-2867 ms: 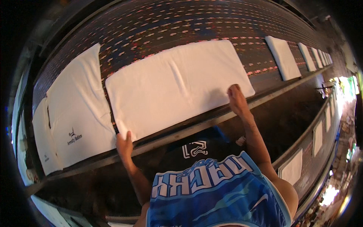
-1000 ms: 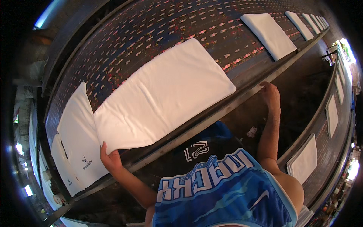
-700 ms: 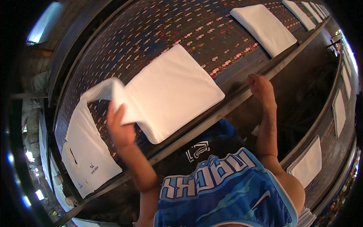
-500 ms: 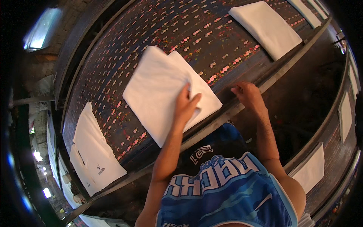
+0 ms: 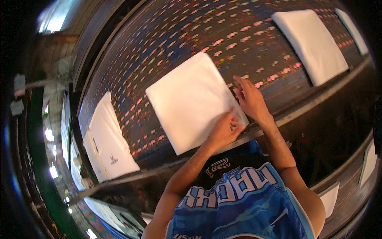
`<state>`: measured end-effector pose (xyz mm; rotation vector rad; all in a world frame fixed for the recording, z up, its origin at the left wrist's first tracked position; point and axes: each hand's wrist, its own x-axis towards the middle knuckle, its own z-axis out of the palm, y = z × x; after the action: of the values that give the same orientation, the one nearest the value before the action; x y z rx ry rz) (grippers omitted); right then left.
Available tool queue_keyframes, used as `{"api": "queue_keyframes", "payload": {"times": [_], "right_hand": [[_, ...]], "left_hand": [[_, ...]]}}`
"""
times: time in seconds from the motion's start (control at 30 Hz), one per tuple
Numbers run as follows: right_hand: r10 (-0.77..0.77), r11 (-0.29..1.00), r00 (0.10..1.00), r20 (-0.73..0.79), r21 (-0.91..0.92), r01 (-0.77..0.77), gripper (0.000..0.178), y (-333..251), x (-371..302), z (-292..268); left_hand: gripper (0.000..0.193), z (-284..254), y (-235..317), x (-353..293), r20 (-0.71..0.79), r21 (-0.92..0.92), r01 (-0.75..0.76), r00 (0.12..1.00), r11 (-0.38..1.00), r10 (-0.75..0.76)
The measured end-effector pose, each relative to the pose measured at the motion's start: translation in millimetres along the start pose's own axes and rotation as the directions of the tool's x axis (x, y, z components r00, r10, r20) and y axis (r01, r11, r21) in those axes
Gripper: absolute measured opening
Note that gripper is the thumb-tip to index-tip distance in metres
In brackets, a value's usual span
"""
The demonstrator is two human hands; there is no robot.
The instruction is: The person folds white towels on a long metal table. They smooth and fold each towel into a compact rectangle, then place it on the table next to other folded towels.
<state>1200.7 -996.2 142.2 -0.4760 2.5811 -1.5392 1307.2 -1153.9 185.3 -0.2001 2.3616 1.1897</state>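
Observation:
A white folded cloth (image 5: 187, 95) lies flat on the dark long table in front of me, one corner pointing away. On its near right part rests my left hand (image 5: 225, 129), thumb apart and fingers spread, slightly smeared. My right hand (image 5: 251, 101) hovers at the cloth's right edge, fingers loosely stretched out and holding nothing. To the left lies a white garment (image 5: 111, 145) with a small dark print and a slit or gap along one side. Another folded white cloth (image 5: 314, 46) lies farther right on the same table.
The dark tabletop (image 5: 175, 44) is marked with rows of pale and pink spots and paint specks. A raised rail (image 5: 302, 101) runs along its near edge. One more white piece (image 5: 352, 32) lies at far right. Behind me, another table (image 5: 350, 195) carries white pieces.
The cloth's top layer now lies squared over the lower one, where it was offset before. My left hand has moved right and nearer; my right hand has come in to the cloth's right edge and opened.

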Motion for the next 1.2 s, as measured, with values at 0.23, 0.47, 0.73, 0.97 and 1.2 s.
{"api": "queue_keyframes", "payload": {"times": [0.23, 0.47, 0.73, 0.97, 1.2], "right_hand": [[-0.460, 0.751, 0.874, 0.154, -0.458, 0.476, 0.066, -64.4, 44.2, 67.0], [-0.363, 0.651, 0.871, 0.332, -0.579, 0.492, 0.076, -52.9, 22.9, 103.0], [-0.315, 0.664, 0.829, 0.462, -0.517, 0.541, 0.079, -70.9, -19.2, 145.9], [-0.354, 0.563, 0.772, 0.528, -0.539, 0.627, 0.077, -104.1, -56.6, 173.3], [-0.520, 0.620, 0.607, 0.601, -0.223, 0.752, 0.074, -221.2, -128.1, 296.1]], "left_hand": [[0.083, -61.4, -82.6, -71.2, -0.550, 0.545, 0.019, 0.762, 0.838, 0.340], [0.094, -78.7, -167.4, -100.5, -0.582, 0.541, 0.297, 0.807, 0.787, 0.096], [0.099, -78.6, -187.1, -119.0, -0.547, 0.485, 0.221, 0.831, 0.846, 0.097], [0.093, -102.4, -199.1, -255.2, -0.692, 0.338, 0.128, 0.706, 0.932, 0.154], [0.081, -50.7, -282.5, -414.1, -0.775, -0.093, 0.135, 0.613, 0.986, -0.157]]}}
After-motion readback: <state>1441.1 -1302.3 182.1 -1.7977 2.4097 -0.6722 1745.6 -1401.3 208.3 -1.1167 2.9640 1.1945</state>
